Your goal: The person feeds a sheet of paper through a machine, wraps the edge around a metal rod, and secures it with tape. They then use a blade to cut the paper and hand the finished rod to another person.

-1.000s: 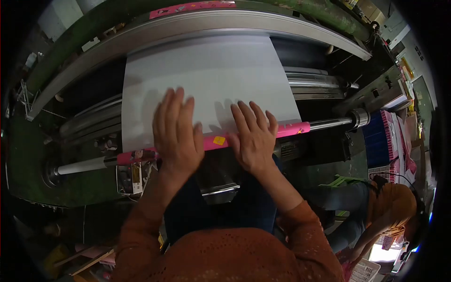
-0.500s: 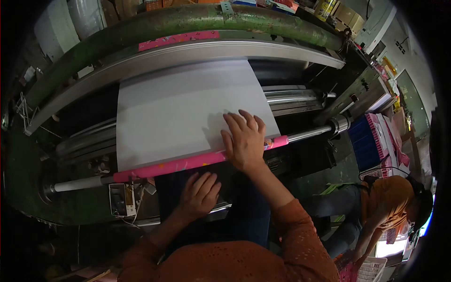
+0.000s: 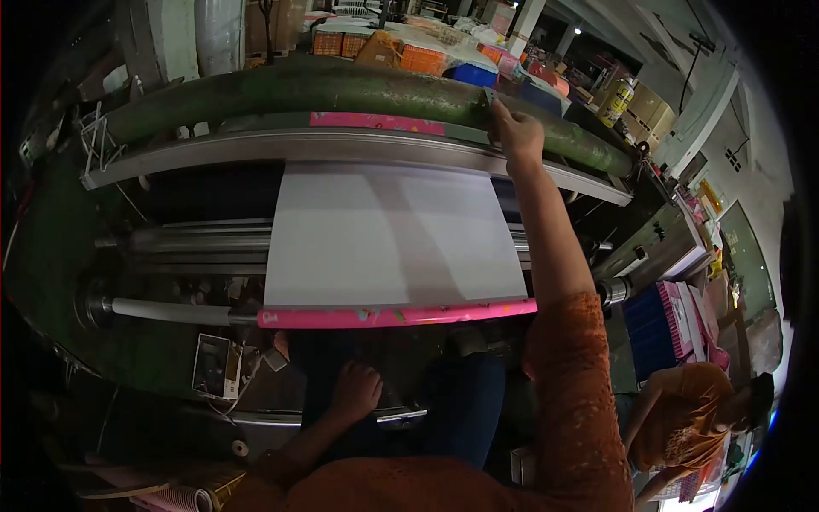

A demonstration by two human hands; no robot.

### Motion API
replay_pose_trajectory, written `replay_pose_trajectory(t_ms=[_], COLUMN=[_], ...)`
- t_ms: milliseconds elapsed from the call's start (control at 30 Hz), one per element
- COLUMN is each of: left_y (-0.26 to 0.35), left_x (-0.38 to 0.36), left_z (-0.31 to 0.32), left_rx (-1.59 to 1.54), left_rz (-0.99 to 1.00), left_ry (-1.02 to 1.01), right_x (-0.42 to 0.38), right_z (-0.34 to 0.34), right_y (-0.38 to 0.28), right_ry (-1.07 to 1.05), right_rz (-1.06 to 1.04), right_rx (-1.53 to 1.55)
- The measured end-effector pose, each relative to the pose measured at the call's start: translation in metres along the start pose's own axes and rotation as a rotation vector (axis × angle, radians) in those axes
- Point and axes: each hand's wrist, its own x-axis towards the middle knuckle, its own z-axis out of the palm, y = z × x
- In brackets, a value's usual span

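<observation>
1. A large roller machine fills the view; a white sheet [image 3: 388, 235] is laid flat across its middle, running from a silver curved bar [image 3: 213, 147] at the far side to a pink roller [image 3: 401, 317] at the near edge.
2. A thick green cylinder [image 3: 341, 85] is seen across the far side, above the silver bar.
3. The right hand [image 3: 514, 132] is stretched far, at the green cylinder just beyond the sheet's far right corner; its fingers are closed on a small part there, what exactly cannot be told.
4. The left hand [image 3: 354, 388] is rested low and near, against a metal ledge [image 3: 401, 417] below the pink roller; fingers curled in, nothing seen held.
5. A dim workshop is seen behind, with orange crates [image 3: 424, 58] and cardboard boxes [image 3: 644, 102] stacked far; contents cannot be told.
6. A blue crate [image 3: 653, 328] is stood at the right, holding pink sheets at its edge.
7. Another person in an orange top [image 3: 682, 418] is bent over at near right.
</observation>
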Motion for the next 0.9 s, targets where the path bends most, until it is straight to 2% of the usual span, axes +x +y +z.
replay_pose_trajectory(t_ms=[33, 67, 133, 167, 200, 233, 267, 300, 333, 367, 433, 467, 533, 567, 633, 667, 733, 767, 833, 867, 900], left_y=[0.0, 0.0, -0.001, -0.007, -0.014, -0.018, -0.011, 0.005, 0.016, 0.022, 0.03, 0.03, 0.028, 0.027, 0.026, 0.028, 0.032, 0.029, 0.01, -0.003, -0.017], left_x=[-0.001, -0.001, -0.001, 0.001, 0.005, 0.009, 0.015, 0.021, 0.025, 0.026, 0.027, 0.026, 0.023, 0.021, 0.021, 0.021, 0.024, 0.023, 0.018, 0.013, 0.004], left_z=[-0.001, -0.002, -0.007, -0.007, -0.005, -0.006, -0.022, -0.052, -0.073, -0.081, -0.087, -0.086, -0.081, -0.075, -0.062, -0.059, -0.054, -0.052, -0.044, -0.036, -0.026], left_rx=[-0.015, -0.013, -0.184, -0.181, -0.799, -1.422, -1.426, -1.457, -1.483, -1.483, -1.347, -1.348, -1.267, -1.27, -1.232, -1.232, -0.978, -0.977, -0.041, -0.039, 0.072], left_rz=[0.009, 0.002, -0.084, -0.089, -0.338, -0.582, -0.588, -0.518, -0.449, -0.459, -0.284, -0.288, -0.252, -0.254, -0.21, -0.212, -0.218, -0.226, -0.122, -0.123, -0.106], left_ry=[0.007, 0.011, 0.014, 0.018, -0.016, -0.048, -0.038, 0.07, 0.169, 0.16, 0.287, 0.272, 0.081, 0.069, -0.028, -0.032, 0.008, 0.007, 0.144, 0.14, 0.15], right_x=[-0.004, -0.008, -0.017, -0.041, -0.082, -0.12, -0.164, -0.205, -0.239, -0.271, -0.315, -0.329, -0.348, -0.355, -0.364, -0.37, -0.383, -0.388, -0.394, -0.395, -0.4], right_z=[0.002, 0.006, 0.012, 0.017, 0.015, 0.017, 0.011, 0.006, -0.002, -0.006, -0.011, -0.014, -0.021, -0.026, -0.034, -0.037, -0.038, -0.04, -0.047, -0.057, -0.057], right_y=[-0.008, -0.004, 0.004, 0.012, 0.002, 0.011, 0.011, 0.018, 0.026, 0.037, 0.06, 0.068, 0.081, 0.085, 0.094, 0.106, 0.142, 0.158, 0.185, 0.198, 0.206], right_ry=[0.009, 0.0, 0.011, -0.06, -0.205, -0.375, -0.541, -0.695, -0.836, -0.928, -0.983, -0.974, -0.936, -0.927, -1.0, -0.998, -0.85, -0.854, -0.619, -0.677, -0.679], right_rz=[0.02, 0.019, -0.206, -0.204, -0.238, -0.212, -0.192, -0.103, -0.046, 0.035, 0.108, 0.119, 0.29, 0.298, 0.382, 0.385, 0.426, 0.431, 0.168, 0.138, 0.141], right_rx=[0.251, 0.255, 0.186, 0.333, 0.328, 0.452, 0.398, 0.386, 0.214, 0.238, 0.2, 0.202, 0.378, 0.377, 0.419, 0.421, 0.408, 0.411, -0.195, -0.379, -0.376])
